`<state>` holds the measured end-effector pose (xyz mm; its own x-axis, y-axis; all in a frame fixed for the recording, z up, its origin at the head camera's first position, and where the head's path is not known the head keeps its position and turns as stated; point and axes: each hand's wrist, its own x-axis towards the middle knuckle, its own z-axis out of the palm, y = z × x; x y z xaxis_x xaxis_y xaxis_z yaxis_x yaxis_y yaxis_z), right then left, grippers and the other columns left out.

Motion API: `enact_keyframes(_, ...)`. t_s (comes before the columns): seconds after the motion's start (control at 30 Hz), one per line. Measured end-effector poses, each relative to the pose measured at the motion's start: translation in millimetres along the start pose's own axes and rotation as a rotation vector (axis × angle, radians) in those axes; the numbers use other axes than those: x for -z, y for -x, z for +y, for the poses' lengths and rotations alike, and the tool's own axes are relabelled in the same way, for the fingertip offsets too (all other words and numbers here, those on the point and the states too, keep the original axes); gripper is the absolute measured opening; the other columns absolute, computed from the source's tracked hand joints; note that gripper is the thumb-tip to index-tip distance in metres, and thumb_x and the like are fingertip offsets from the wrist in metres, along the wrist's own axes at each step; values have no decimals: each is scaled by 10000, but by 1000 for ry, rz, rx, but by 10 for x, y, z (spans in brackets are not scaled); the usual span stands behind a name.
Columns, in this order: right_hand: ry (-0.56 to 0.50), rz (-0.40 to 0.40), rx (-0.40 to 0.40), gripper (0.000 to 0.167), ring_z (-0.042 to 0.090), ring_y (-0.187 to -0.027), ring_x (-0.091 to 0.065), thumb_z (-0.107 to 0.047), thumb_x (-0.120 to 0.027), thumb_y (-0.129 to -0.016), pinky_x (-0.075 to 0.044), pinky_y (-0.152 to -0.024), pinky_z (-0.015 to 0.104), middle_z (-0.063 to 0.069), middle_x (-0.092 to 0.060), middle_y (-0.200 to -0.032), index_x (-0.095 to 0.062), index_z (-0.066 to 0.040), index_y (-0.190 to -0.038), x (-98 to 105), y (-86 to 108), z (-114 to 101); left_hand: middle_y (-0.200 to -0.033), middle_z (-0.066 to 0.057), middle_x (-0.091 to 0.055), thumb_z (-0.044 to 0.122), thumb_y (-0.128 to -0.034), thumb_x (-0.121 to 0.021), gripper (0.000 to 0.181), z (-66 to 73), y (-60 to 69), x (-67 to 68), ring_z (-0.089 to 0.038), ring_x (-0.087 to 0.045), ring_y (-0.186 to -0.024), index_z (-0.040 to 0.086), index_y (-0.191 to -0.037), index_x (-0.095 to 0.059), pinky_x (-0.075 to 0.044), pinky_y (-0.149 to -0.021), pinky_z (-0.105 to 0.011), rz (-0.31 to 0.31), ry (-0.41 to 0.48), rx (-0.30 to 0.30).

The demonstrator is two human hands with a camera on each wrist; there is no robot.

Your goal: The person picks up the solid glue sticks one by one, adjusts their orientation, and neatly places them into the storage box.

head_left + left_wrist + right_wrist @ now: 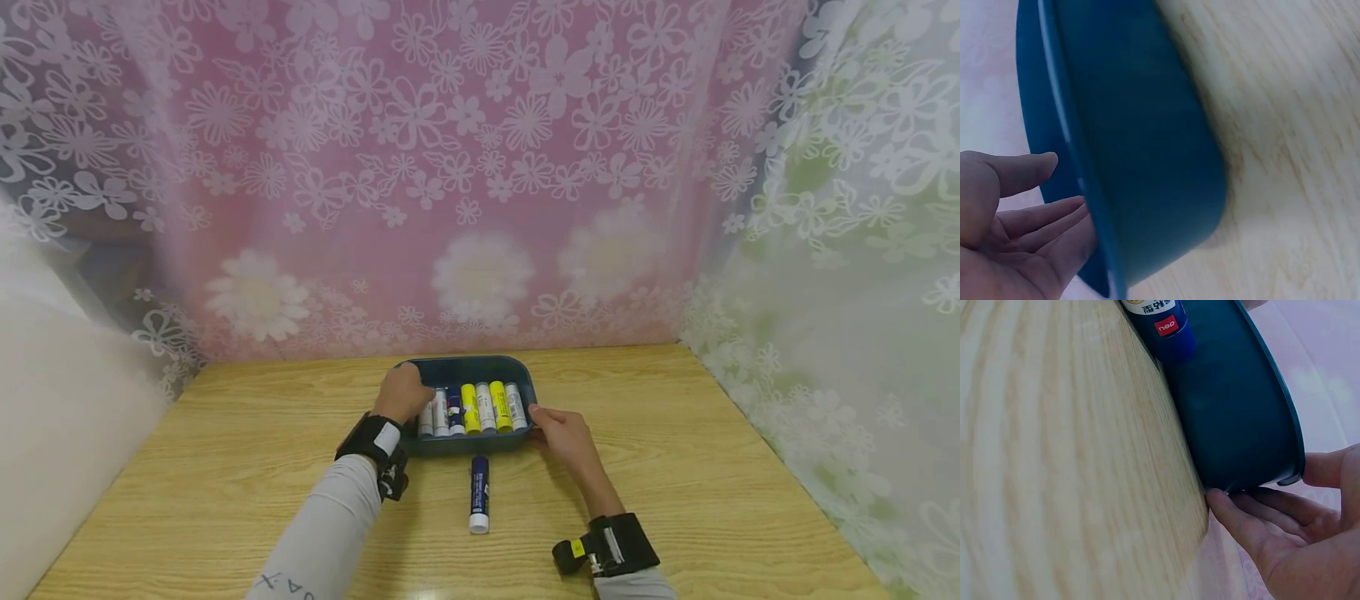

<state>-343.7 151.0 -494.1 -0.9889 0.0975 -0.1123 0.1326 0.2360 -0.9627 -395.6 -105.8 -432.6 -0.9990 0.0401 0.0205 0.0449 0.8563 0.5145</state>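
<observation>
A dark teal plastic basket (465, 446) sits on the table, holding a row of glue sticks: white, blue and yellow (470, 408) ones side by side. My left hand (401, 392) is over the basket's left end. In the left wrist view its fingers (1063, 237) reach inside the rim, with the thumb apart from them and nothing seen between. At the right end my right hand (566, 437) grips the basket, thumb at the rim and fingers low against the outer wall. A blue glue stick (479, 492) with a white end lies on the table in front of the basket.
The wood-grain table (675, 500) runs back to a pink flowered curtain (480, 167). Pale flowered sheets hang at the left and right sides. Each wrist wears a black strap with a small camera.
</observation>
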Motion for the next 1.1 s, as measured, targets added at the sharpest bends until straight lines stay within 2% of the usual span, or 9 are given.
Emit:
enact_keyframes(0.13, -3, 2, -5, 493, 358, -1196, -669, -317, -561, -1051, -579, -963, 438, 252, -624, -1365, -598, 63, -1363, -1, 6, -11, -757, -113, -659, 172, -918, -709, 230, 57, -7, 41, -215, -576, -631, -53, -867, -715, -491, -598, -322, 6, -16, -2)
enact_keyframes(0.23, -7, -2, -3, 491, 360, -1194, -669, -311, -563, -1050, -576, -964, 440, 258, -621, -1367, -595, 65, -1366, -4, 12, -20, -652, -58, -595, 196, -928, -710, 282, 114, -4, 76, -179, -533, -571, -7, -735, -682, -433, -532, -277, 13, -16, -15)
enact_keyframes(0.33, -8, -5, 1, 490, 369, -1193, -668, -301, -562, -1052, -576, -964, 444, 271, -616, -1364, -589, 75, -1366, -3, 18, -24, -500, 12, -445, 189, -933, -707, 440, 163, 0, 102, -129, -426, -446, 75, -540, -545, -322, -445, -233, 21, -5, -45)
enact_keyframes(0.4, -8, -4, 1, 487, 371, -1190, -669, -295, -566, -1050, -576, -964, 444, 273, -617, -1362, -590, 77, -1364, -3, 20, -22, -458, 42, -355, 181, -935, -709, 523, 200, 11, 127, -107, -351, -403, 116, -483, -455, -263, -426, -221, 26, 6, -71)
enact_keyframes(0.63, -1, 8, 5, 479, 366, -1185, -673, -294, -563, -1051, -581, -955, 435, 265, -630, -1349, -600, 76, -1353, -12, 20, -15, -475, 58, -256, 195, -959, -698, 578, 355, 107, 231, -97, -231, -410, 142, -475, -387, -180, -433, -226, -8, 27, -128)
enact_keyframes(0.73, -4, 9, 7, 478, 362, -1186, -674, -297, -563, -1050, -581, -957, 433, 261, -634, -1346, -603, 73, -1351, -16, 16, -7, -473, 55, -239, 179, -963, -697, 584, 397, 165, 262, -99, -203, -406, 145, -479, -372, -159, -436, -228, -11, 63, -182)
enact_keyframes(0.93, 0, 6, 14, 479, 364, -1184, -674, -296, -570, -1048, -580, -958, 438, 266, -632, -1345, -604, 77, -1347, -15, 6, 3, -478, 59, -220, 130, -963, -689, 562, 432, 282, 287, -99, -194, -409, 149, -490, -386, -162, -446, -231, 11, 88, -309)
enact_keyframes(1.03, 1, 7, 13, 483, 366, -1189, -670, -297, -570, -1048, -579, -962, 438, 266, -628, -1351, -600, 78, -1351, -18, 2, 9, -482, 56, -277, 108, -964, -680, 496, 447, 351, 282, -100, -250, -413, 114, -509, -483, -202, -455, -229, 20, 92, -349)
enact_keyframes(1.1, -2, 9, 11, 487, 370, -1194, -667, -298, -569, -1048, -577, -964, 439, 268, -622, -1358, -596, 80, -1354, -18, 2, 12, -499, 42, -352, 110, -969, -673, 404, 465, 401, 278, -104, -314, -427, 81, -576, -585, -242, -465, -227, 11, 92, -350)
